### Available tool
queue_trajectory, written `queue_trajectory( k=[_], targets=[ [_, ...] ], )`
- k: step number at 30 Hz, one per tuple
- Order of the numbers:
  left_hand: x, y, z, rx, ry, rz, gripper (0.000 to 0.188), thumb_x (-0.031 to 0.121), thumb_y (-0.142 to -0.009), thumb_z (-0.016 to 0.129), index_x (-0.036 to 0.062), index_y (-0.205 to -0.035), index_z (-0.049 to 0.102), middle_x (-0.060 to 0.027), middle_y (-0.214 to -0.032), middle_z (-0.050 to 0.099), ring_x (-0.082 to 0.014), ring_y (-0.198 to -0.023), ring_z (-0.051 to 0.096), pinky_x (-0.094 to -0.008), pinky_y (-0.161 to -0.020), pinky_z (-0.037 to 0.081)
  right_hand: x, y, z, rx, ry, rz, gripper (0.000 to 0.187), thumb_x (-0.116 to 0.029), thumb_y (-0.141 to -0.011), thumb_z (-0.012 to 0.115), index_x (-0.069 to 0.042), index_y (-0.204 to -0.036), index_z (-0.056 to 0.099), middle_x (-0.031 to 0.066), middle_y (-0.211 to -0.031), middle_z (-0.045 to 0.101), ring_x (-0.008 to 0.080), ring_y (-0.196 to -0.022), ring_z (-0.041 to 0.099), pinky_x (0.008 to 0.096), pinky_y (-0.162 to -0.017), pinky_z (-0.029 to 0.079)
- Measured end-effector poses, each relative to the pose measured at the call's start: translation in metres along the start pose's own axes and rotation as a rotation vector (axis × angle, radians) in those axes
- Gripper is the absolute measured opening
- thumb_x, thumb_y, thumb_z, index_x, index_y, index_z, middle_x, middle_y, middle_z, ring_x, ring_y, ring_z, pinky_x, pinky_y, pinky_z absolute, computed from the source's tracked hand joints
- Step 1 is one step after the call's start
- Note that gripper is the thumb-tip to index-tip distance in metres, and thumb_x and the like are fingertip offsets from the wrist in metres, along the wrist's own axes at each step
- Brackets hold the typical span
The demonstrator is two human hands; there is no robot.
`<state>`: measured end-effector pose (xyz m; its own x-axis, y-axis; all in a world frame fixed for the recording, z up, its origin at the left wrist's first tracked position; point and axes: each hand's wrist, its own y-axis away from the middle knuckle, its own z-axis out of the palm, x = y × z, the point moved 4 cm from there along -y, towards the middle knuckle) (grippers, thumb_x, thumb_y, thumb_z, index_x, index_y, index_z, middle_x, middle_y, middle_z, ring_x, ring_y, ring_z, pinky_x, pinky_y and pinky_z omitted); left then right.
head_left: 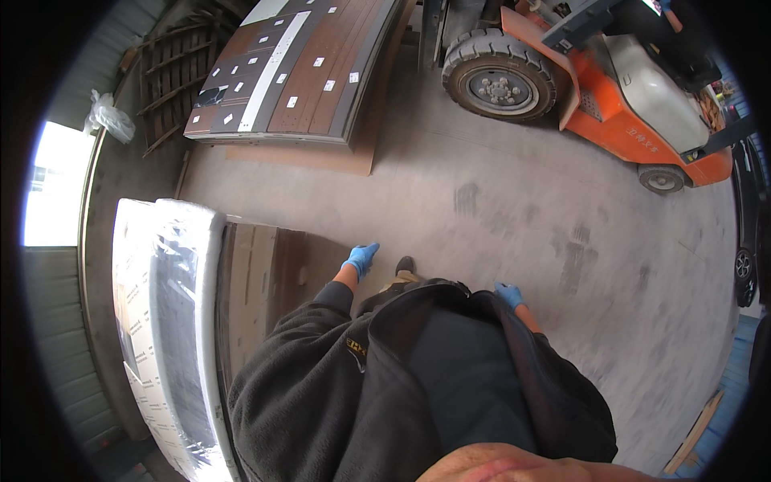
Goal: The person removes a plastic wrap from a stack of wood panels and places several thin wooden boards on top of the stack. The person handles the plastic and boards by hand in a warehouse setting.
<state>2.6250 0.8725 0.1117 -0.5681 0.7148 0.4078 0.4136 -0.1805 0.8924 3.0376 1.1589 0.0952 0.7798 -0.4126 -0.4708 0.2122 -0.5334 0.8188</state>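
My left hand (pixel 361 259), in a blue glove, hangs in front of my body with its fingers stretched out. It is open and holds nothing I can see. Closest to it is a tall brown cardboard-covered stack (pixel 250 281) on the left, apart from the hand. My right hand (pixel 508 295), also blue-gloved, hangs at my right side over the concrete floor. Its fingers are loosely bent, with nothing visible in them; part of that hand is turned away. One dark shoe (pixel 406 264) shows below me between the two hands.
Plastic-wrapped panels (pixel 189 321) stand upright along the left. Ahead lies a stack of brown and grey door panels (pixel 321 72) on cardboard (pixel 365 153). An orange forklift (pixel 618 136) stands at the far right, with a dark car (pixel 747 233) beyond it. Wooden strips (pixel 695 434) lie at the right edge.
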Motion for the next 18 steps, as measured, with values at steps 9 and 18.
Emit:
queue_trajectory(
  k=[9,18],
  targets=[
    [0.008,-0.002,-0.007,-0.021,0.032,0.026,0.067,0.049,-0.092,0.067,0.0035,-0.14,0.053,-0.0144,-0.131,0.059,-0.0335,-0.111,0.061,-0.0467,-0.086,0.051,-0.034,0.014,-0.003,0.004,0.052,-0.046,0.025,-0.03,-0.091,0.061,-0.006,-0.088,0.067,0.0019,-0.07,0.06,0.0132,-0.053,0.051,0.031,-0.045,0.039],
    [0.01,-0.004,-0.008,-0.037,0.06,-0.003,0.07,0.049,-0.093,0.066,0.0027,-0.143,0.05,-0.0165,-0.138,0.056,-0.0371,-0.119,0.059,-0.0497,-0.093,0.05,-0.066,0.016,-0.01,0.034,0.134,-0.059,0.028,-0.03,-0.089,0.06,-0.003,-0.086,0.067,0.004,-0.064,0.058,0.0153,-0.049,0.049,0.0338,-0.047,0.041]
  ],
)
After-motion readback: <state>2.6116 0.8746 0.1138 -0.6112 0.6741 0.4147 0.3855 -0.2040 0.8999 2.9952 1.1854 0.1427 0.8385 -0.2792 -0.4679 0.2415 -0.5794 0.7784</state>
